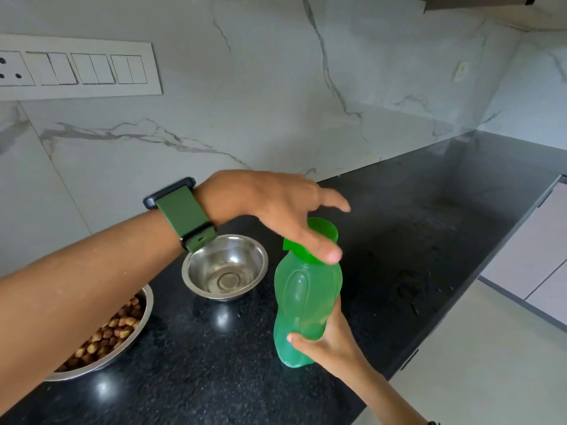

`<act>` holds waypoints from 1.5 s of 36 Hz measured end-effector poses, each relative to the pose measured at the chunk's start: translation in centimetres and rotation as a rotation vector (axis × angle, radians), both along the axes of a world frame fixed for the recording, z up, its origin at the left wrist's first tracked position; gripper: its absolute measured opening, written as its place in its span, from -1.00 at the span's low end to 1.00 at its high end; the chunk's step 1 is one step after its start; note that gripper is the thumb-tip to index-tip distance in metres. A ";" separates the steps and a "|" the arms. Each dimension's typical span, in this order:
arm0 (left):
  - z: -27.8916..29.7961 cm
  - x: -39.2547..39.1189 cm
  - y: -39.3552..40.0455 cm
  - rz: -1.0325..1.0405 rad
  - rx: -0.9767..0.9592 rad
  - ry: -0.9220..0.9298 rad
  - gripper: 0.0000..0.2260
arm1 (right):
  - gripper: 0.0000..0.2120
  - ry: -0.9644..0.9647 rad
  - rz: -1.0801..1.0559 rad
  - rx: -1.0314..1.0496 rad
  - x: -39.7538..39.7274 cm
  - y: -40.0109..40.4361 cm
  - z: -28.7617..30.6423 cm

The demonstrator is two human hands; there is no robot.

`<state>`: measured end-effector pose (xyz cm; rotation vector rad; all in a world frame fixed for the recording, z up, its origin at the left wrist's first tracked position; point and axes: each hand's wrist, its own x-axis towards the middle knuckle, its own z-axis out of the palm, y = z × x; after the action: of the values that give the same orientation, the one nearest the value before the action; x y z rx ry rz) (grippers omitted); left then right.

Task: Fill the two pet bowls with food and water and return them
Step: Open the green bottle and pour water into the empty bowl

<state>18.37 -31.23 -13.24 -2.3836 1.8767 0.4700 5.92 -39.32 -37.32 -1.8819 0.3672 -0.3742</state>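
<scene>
Steel empty bowl beside green bottle | kibble bowl under left forearm

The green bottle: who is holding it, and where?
The right hand holds the green bottle around its lower body. The left hand rests on its cap.

No text, label, brand, number or sign can be read anywhere. Nothing is printed on the bottle, and no markings are made out on the switch panel or the watch.
</scene>
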 end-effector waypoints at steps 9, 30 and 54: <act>-0.9 0.2 0.4 -0.148 0.042 0.035 -0.37 | -0.23 0.009 -0.019 -0.011 0.0 -0.1 -0.2; 2.2 0.1 1.9 0.215 -0.337 0.307 -0.64 | -0.22 -0.004 -0.007 0.000 -0.1 -0.1 -0.3; -30.1 -4.9 12.0 0.804 -0.720 0.290 -0.52 | -0.23 -0.014 -0.028 0.005 -0.2 0.2 0.1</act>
<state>13.46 -19.20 -43.32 -3.7286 1.1797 0.1762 5.72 -39.16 -37.24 -1.8705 0.3845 -0.4047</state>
